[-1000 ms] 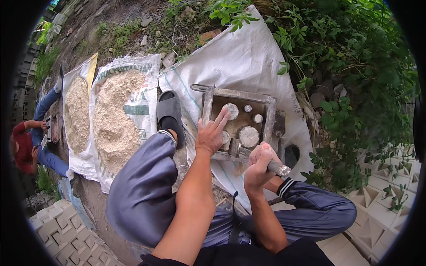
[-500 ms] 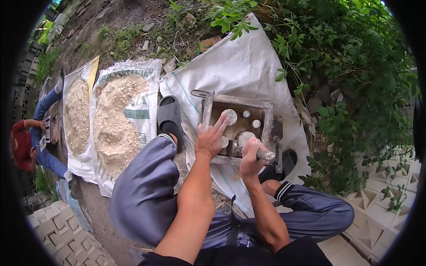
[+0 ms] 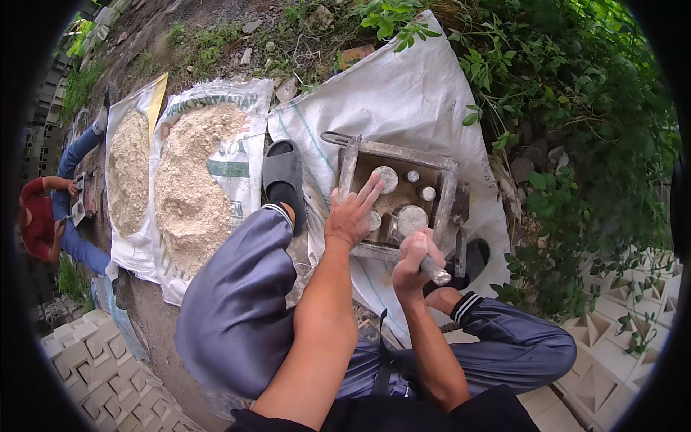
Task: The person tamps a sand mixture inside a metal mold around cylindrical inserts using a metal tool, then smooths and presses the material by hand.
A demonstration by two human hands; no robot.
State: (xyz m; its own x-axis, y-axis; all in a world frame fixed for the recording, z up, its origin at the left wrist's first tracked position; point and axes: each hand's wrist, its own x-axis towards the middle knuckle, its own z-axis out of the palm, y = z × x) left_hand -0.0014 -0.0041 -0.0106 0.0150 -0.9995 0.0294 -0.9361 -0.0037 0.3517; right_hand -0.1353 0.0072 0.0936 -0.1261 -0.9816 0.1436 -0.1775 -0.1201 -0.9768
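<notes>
A shallow box-shaped frame mould (image 3: 450, 191) with dusty grey sides lies on a white woven sheet (image 3: 403, 101) in front of me. Inside are a pale round disc (image 3: 386, 180), two small round pegs (image 3: 427, 193) and a larger pale-topped cylinder (image 3: 412, 219). My left hand (image 3: 351, 219) lies over the mould's left side, fingers stretched out, the tips at the disc's edge. Partly under that hand shows another pale round piece (image 3: 374, 220). My right hand (image 3: 415, 263) grips a dusty grey rod-like handle (image 3: 435, 272) beside the cylinder; whether they join is hidden.
Two sacks spread at left bear heaps of pale powder (image 3: 191, 180). Beyond them another person (image 3: 43, 216) in a red shirt sits. Green plants (image 3: 576, 129) crowd the right. Patterned pale blocks (image 3: 97, 360) stand lower left and lower right. My sandalled foot (image 3: 282, 176) flanks the mould.
The whole view has shifted, so the scene sits slightly right and higher. The handle's near end in my right hand has tipped down toward me. My left hand keeps its place on the mould.
</notes>
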